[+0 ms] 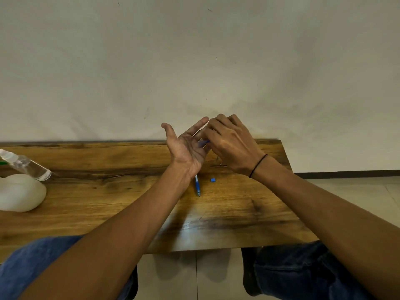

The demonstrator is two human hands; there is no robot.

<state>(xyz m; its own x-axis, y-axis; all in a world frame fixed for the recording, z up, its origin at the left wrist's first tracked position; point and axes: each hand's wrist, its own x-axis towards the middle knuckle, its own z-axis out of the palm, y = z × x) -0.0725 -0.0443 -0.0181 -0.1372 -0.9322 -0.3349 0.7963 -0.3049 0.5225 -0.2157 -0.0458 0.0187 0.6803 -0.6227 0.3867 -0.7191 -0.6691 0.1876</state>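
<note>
Above the wooden surface (108, 191): left hand (186, 148) palm-up, fingers straight and spread. Right hand (229, 146) over it, fingers curled, pinching a blurred blue part (204, 143) at the left palm. Blue pen (197, 185) and small blue piece (213, 180) lie below, near each other.

Legible text, labels, brands, numbers, signs: none. Clear bottle (28, 166) at the left end of the tabletop (108, 204): surface too blurred to read any marking. Blue-and-white pen (197, 185) lying mid-tabletop: any print too small to make out.
</note>
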